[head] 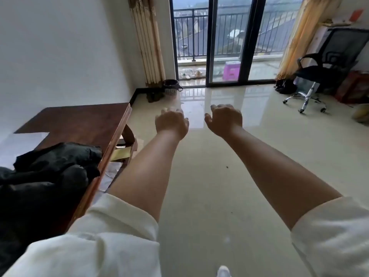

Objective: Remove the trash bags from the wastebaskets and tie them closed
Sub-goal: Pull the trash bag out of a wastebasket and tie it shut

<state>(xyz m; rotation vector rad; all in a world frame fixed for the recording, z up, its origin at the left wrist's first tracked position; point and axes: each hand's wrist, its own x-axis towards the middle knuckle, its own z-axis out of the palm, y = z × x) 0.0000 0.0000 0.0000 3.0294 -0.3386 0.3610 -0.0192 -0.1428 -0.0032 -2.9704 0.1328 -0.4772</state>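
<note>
A small wastebasket (pixel 171 87) lined with a dark trash bag stands on the floor in the far corner, beside the curtain and the balcony door. Both of my arms reach out over the glossy floor. My left hand (pixel 172 121) and my right hand (pixel 224 119) hang palm down with fingers loosely apart, holding nothing, well short of the wastebasket. Black bags (pixel 50 172) lie heaped on the wooden table (pixel 79 120) at my left.
A black office chair (pixel 317 76) on castors stands at the right by a yellow curtain (pixel 299 37). Glass sliding doors (pixel 227 41) lead to a balcony with a purple stool (pixel 231 70). Dark shoes (pixel 153 95) sit near the wastebasket. Red boxes (pixel 353 86) line the right wall.
</note>
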